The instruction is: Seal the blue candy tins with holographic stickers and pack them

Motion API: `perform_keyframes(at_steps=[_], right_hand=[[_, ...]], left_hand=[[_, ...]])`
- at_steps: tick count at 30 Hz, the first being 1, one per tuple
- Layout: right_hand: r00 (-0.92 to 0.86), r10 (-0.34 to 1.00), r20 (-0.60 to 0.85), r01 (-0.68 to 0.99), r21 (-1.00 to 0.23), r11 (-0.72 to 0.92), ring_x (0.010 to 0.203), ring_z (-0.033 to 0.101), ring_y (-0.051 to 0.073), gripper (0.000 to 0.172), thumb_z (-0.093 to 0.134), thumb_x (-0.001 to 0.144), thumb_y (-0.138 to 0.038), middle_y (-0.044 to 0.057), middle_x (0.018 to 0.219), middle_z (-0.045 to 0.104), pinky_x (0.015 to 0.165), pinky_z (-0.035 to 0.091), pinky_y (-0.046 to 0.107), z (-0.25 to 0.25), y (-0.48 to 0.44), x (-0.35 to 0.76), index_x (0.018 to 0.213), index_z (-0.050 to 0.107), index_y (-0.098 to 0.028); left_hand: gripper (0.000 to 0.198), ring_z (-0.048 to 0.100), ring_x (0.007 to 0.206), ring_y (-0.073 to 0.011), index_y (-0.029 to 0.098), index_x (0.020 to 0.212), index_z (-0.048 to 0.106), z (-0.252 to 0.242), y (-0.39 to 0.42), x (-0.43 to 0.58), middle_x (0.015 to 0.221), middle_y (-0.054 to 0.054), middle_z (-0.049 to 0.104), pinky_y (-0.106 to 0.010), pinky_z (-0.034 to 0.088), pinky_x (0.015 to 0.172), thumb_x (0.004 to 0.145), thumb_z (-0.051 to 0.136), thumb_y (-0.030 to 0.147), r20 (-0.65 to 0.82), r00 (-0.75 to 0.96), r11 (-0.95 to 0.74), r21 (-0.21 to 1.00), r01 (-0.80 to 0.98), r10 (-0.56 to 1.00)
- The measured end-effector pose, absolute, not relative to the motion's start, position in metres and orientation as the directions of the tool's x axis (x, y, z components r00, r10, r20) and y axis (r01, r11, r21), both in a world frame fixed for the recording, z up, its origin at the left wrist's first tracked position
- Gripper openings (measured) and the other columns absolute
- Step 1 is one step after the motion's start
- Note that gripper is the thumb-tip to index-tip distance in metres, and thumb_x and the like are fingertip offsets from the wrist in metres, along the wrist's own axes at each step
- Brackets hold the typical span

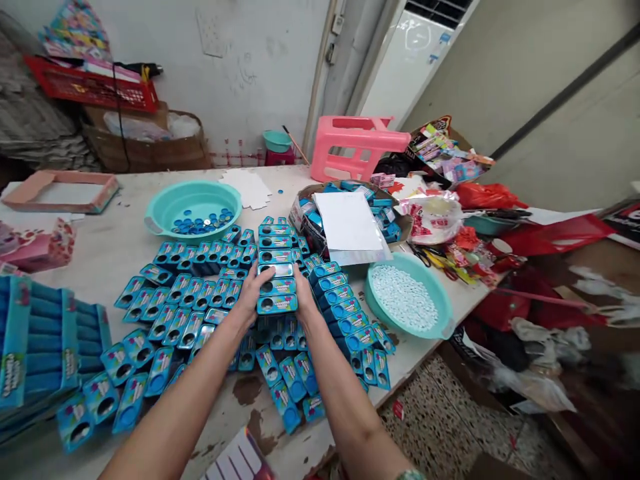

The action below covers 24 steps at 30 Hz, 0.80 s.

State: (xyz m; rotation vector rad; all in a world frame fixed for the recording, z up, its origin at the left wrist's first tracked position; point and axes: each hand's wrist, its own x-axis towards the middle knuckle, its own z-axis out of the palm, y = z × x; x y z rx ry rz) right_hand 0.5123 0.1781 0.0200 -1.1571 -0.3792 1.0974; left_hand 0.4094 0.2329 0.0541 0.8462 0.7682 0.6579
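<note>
Between my two hands is a row of small blue tins (277,286), squeezed together from both sides. My left hand (249,297) presses its left side, with the thumb lying across one tin. On the opposite side my right hand (303,295) is closed against the row; its fingertips are partly hidden. Many more blue tins (193,293), each with a round dark window and a printed label, stand and lie around the hands. Another line of blue tins (343,305) runs beside my right hand.
A turquoise basin (160,190) with blue discs is at the back left. Another turquoise basin (373,293) holds white pellets at right. Behind it, white paper (347,223) covers a box of blue packs. A pink stool (320,150) stands behind. Stacked blue display boxes (37,340) are at left.
</note>
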Motion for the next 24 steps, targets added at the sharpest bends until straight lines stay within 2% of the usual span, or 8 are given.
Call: perform_keyframes(at_steps=[3,5,9,12,14,18,20,24], right_hand=[[0.394,0.86,-0.325,-0.571,-0.82,-0.049,0.11,0.059,0.025,0.07,0.037,0.081,-0.071,0.007,0.102,0.071,0.096,0.046,0.046,0.012,0.203,0.51,0.116,0.059,-0.015],[0.411,0.866,-0.285,-0.506,-0.861,-0.043,0.119,0.053,0.024,0.07,0.033,0.083,-0.071,0.007,0.112,0.067,0.102,0.04,0.046,0.022,0.196,0.508,0.119,0.058,-0.016],[0.64,0.768,0.028,-0.035,-0.997,0.066,0.129,0.042,0.022,0.053,0.054,0.083,-0.053,0.003,0.135,0.051,0.111,0.027,0.045,0.065,0.119,0.53,0.128,0.052,-0.025],[0.789,0.546,0.283,0.197,-0.957,0.211,0.117,0.055,0.024,0.042,0.056,0.082,-0.047,0.007,0.124,0.06,0.108,0.032,0.047,0.077,0.047,0.579,0.117,0.062,-0.024],[0.828,0.532,0.177,0.089,-0.979,0.186,0.112,0.058,0.025,0.046,0.054,0.079,-0.056,0.009,0.121,0.063,0.107,0.033,0.049,0.065,0.018,0.612,0.109,0.066,-0.023],[0.681,0.687,-0.255,-0.232,-0.964,-0.128,0.121,0.051,0.027,0.063,0.049,0.072,-0.072,0.011,0.121,0.062,0.104,0.037,0.049,0.014,0.016,0.63,0.106,0.067,-0.022],[0.64,0.686,-0.346,-0.285,-0.936,-0.206,0.12,0.053,0.028,0.058,0.051,0.073,-0.069,0.01,0.115,0.066,0.1,0.042,0.049,-0.004,0.022,0.616,0.105,0.068,-0.024],[0.669,0.596,-0.444,-0.385,-0.893,-0.234,0.112,0.059,0.028,0.052,0.048,0.078,-0.064,0.007,0.109,0.069,0.098,0.045,0.051,-0.006,0.018,0.579,0.111,0.064,-0.027]], left_hand=[[0.064,0.062,0.103,-0.0233,0.018,0.128,0.045,0.027,0.258,0.418,0.118,-0.011,0.062,-0.038,0.05,0.087,0.073,0.067,0.042,-0.341,0.458,0.424,0.901,-0.09,0.821],[0.068,0.058,0.11,-0.0251,0.019,0.131,0.043,0.021,0.265,0.418,0.121,-0.013,0.061,-0.04,0.049,0.089,0.074,0.065,0.048,-0.326,0.427,0.355,0.935,0.013,0.844],[0.07,0.032,0.135,-0.0264,0.024,0.139,0.033,0.038,0.243,0.408,0.143,-0.012,0.04,-0.045,0.033,0.106,0.08,0.055,0.054,-0.103,0.318,0.059,0.988,0.145,0.943],[0.061,0.029,0.137,-0.0237,0.024,0.139,0.033,0.055,0.19,0.405,0.147,-0.009,0.034,-0.042,0.024,0.113,0.086,0.048,0.049,0.103,0.383,-0.132,0.99,0.05,0.918],[0.057,0.029,0.137,-0.0242,0.025,0.139,0.036,0.054,0.148,0.417,0.148,-0.007,0.033,-0.04,0.023,0.113,0.088,0.042,0.051,0.01,0.595,-0.009,1.0,-0.004,0.804],[0.09,-0.008,0.142,-0.0263,0.015,0.148,0.002,0.029,0.097,0.466,0.155,-0.011,-0.007,-0.044,0.002,0.116,0.083,0.036,0.066,-0.306,0.75,0.297,0.943,0.153,0.586],[0.1,-0.017,0.14,-0.0247,0.011,0.147,-0.006,0.018,0.096,0.483,0.153,-0.011,-0.016,-0.042,-0.006,0.115,0.079,0.037,0.071,-0.32,0.754,0.312,0.937,0.16,0.573],[0.101,-0.017,0.14,-0.0227,0.016,0.148,-0.005,0.022,0.108,0.472,0.154,-0.008,-0.015,-0.042,-0.009,0.114,0.076,0.041,0.072,-0.298,0.754,0.339,0.935,0.106,0.586]])
